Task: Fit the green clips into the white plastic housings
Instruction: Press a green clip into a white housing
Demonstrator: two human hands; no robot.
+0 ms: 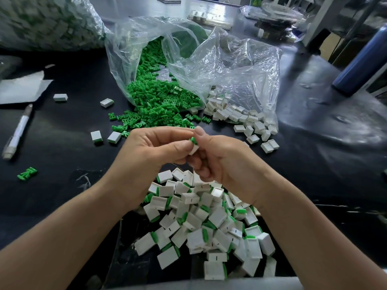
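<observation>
Green plastic clip sits at the upper end of a small white rectangular plastic housing. Both are held above the black work table at the centre of the head view. The left hand grasps the housing, with thumb and curled fingers pinching its sides. The right hand pinches the clip from above between thumb and index fingertip, with its other fingers curled underneath. How far the clip is seated cannot be told, because fingers cover most of the joint. Directly below the hands, at the near table edge, lies a heap of white housings with green clip ends showing. Beyond the hands, a mound of loose green clips extends from the mouth of a clear plastic bag onto the table. Just right of it, a second clear plastic bag holds empty white housings. Some of these are scattered on the table in front of the bag, several with the open side up. Two fitted housings lie side by side to the left of the hands. A single stray green clip lies well apart at near left. A white pen lies beyond it, near a white sheet of paper. A large blurred bag of green and white parts occupies the far left corner. A dark blue cylindrical bottle leans at the right edge.
</observation>
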